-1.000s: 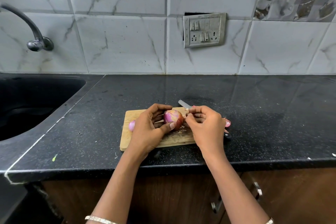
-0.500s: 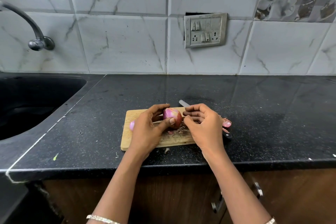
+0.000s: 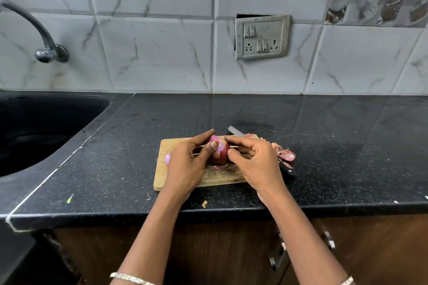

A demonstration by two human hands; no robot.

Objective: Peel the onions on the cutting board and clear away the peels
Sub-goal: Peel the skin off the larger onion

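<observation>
Left hand [image 3: 185, 164] and right hand [image 3: 257, 164] meet on one onion [image 3: 218, 151] over the cutting board [image 3: 166, 146].

At far left a dark sink [image 3: 46, 122] is sunk into the black desk [image 3: 324, 122], with a curved tap [image 3: 41, 37] on the tiled wall above it. A green scrap [image 3: 70, 198] lies near the desk's front edge. At the board's left edge a pale peeled onion [image 3: 167, 158] peeks from behind the left hand, which curls round the partly skinned onion with its thumb on top. The right hand's thumb and fingertips pinch at the onion's right side. Whether the onion rests on the wood cannot be told. The right hand hides the middle of a knife [image 3: 234, 131]. Only the blade tip shows beyond the hand, and the black handle to its right. A heap of peels [image 3: 286, 154] lies on the desk just off the board's right end, and a switch panel [image 3: 261, 37] is on the wall above.
</observation>
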